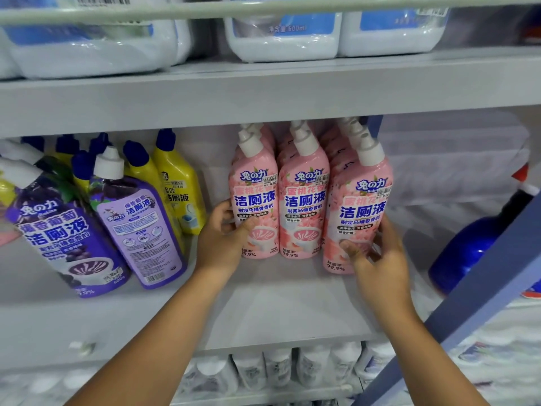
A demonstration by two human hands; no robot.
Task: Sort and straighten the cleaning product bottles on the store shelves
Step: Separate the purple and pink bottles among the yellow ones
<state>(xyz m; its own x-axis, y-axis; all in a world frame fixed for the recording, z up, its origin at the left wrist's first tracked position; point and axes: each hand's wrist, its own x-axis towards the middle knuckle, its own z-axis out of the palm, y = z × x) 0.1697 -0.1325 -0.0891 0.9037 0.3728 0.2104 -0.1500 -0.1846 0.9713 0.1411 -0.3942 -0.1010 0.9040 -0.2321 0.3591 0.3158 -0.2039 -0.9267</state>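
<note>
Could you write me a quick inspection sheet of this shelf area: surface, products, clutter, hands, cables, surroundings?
Surface: grey middle shelf, bare at the front.
Job's things: three rows of pink bottles upright, labels forward; purple bottles leaning, one turned back label out; yellow bottles behind.
Clutter: blue bottle lying tilted at the right.
Hands: left hand holds the left pink bottle; right hand holds the right one.
Cables: nothing seen.
Surroundings: white jugs above, white bottles below.

Single head-worn wide-angle view, which faced forward and slightly downward into the grey metal store shelf (263,303) at close range; the row of pink plastic toilet-cleaner bottles (304,200) sat centrally, straight lines bowing toward the frame edges.
</note>
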